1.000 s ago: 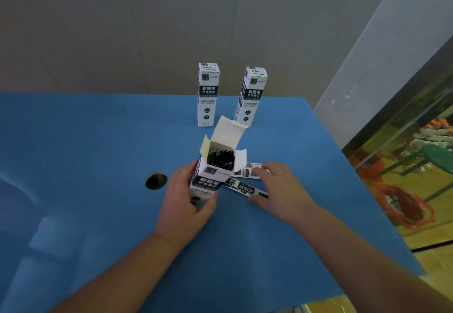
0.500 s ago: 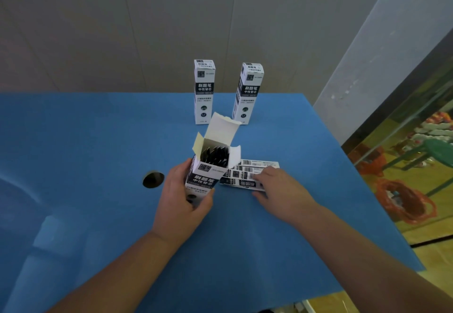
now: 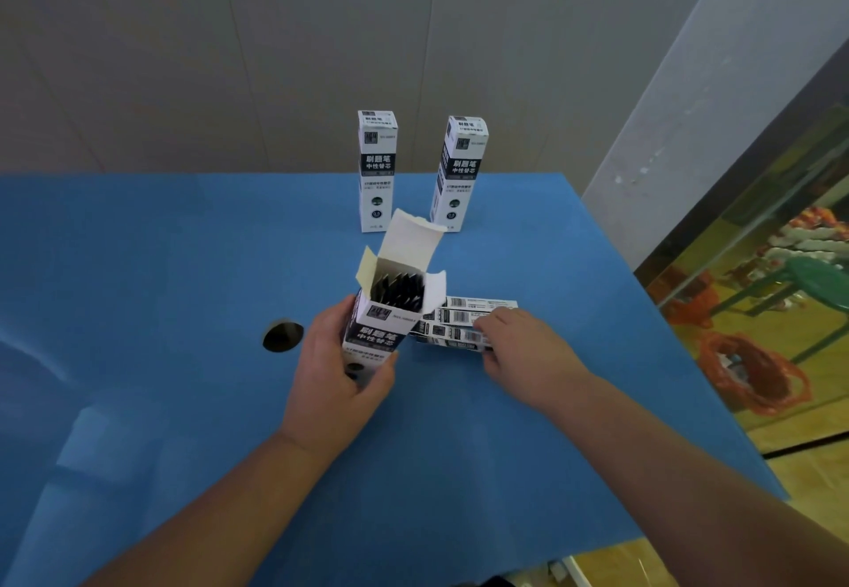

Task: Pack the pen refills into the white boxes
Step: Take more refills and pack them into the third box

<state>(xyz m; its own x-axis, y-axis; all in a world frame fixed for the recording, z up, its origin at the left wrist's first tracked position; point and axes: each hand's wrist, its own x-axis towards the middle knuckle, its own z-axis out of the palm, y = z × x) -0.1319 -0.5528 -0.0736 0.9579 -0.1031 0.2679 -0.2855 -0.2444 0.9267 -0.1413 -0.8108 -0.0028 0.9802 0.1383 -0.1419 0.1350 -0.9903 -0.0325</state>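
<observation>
Left hand (image 3: 337, 384) wraps the lower part of an open white box (image 3: 388, 310), grip clenched around it, thumb on the front face, fingers behind. The box is tilted a bit, top leaning away toward the far edge of the blue worktop (image 3: 183, 264), lid flap up and both side flaps out. Dark pen refills (image 3: 399, 294) stand inside, their tips showing at the mouth.

Right hand (image 3: 519, 347) lies palm down on a bunch of packaged refills (image 3: 464, 327) that lie flat on the worktop just right of the open box, white with barcodes, long side running toward the right edge. Fingertips (image 3: 480, 323) press on the top of the bunch; the grip looks loosely curled over it, but whether it actually grasps the packs or only touches them I cannot tell.

Two closed white boxes (image 3: 376, 170) and (image 3: 457, 173) stand upright side by side near the far edge, apart from each other and well behind the open one. A round dark hole (image 3: 282, 336) sits in the worktop, left of the left hand.
</observation>
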